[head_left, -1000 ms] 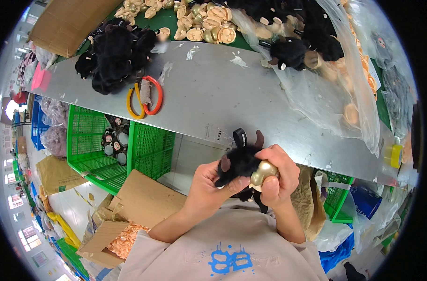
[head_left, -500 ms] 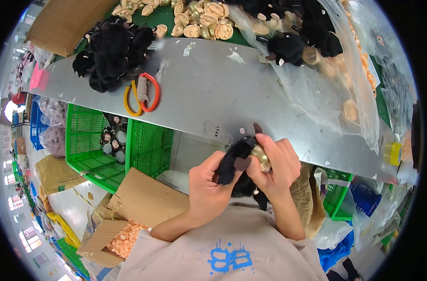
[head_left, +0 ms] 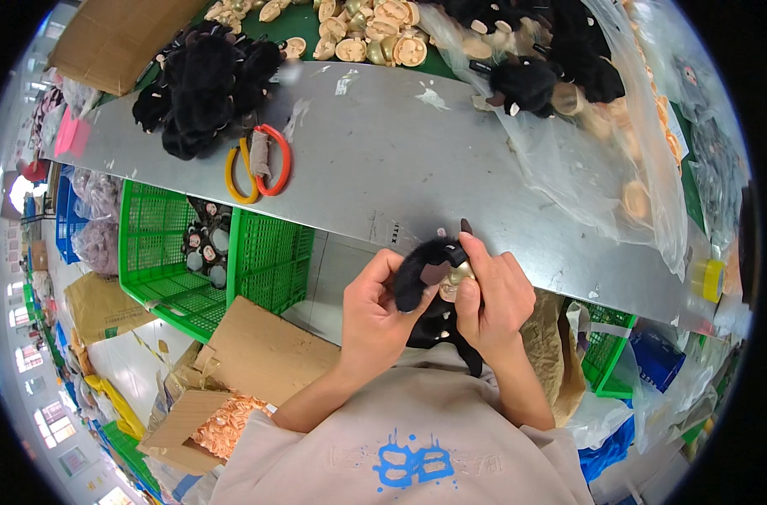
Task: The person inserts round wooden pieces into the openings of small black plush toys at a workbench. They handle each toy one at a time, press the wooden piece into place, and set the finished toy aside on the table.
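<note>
A black plush toy with a beige face piece is held just below the near edge of the grey table. My left hand grips its furry body from the left. My right hand presses the face piece into the fur from the right, fingers curled over it. The toy's dark legs hang down between my wrists.
A pile of black plush toys and orange and red scissors lie at the table's left. Beige face pieces and a clear bag of toys sit at the back. Green crates and cardboard boxes stand below.
Both hands have turned the toy: the beige face piece, earlier showing round at the right, is now tucked under my right fingers, and the toy sits slightly higher toward the table edge.
</note>
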Demonstrator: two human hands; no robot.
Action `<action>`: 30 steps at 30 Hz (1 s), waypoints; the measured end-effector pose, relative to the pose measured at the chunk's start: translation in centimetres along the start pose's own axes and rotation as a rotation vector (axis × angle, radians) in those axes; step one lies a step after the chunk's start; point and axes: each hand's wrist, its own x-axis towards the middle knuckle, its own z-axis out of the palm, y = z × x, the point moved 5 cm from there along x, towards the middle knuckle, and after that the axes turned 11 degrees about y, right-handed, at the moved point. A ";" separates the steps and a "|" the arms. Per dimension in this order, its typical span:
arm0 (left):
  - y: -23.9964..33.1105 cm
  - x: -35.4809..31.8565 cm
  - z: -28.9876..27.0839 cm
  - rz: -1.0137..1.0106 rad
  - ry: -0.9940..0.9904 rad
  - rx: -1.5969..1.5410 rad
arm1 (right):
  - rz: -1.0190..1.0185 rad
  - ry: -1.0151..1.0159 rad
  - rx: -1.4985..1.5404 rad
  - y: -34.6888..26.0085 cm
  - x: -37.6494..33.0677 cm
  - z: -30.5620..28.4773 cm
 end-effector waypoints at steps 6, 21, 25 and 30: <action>-0.6 0.1 0.9 -0.111 -0.160 -0.178 | 0.027 0.069 0.057 0.0 -0.2 -0.5; 1.5 0.0 0.6 0.033 -0.418 -0.075 | 1.324 -0.569 1.302 2.4 -2.4 0.0; 1.5 0.4 0.1 0.105 -0.494 -0.131 | 1.399 -0.635 1.284 2.1 -2.8 0.3; 1.5 0.5 0.2 -0.050 -0.431 -0.226 | 1.162 -0.618 1.347 2.0 -2.8 0.8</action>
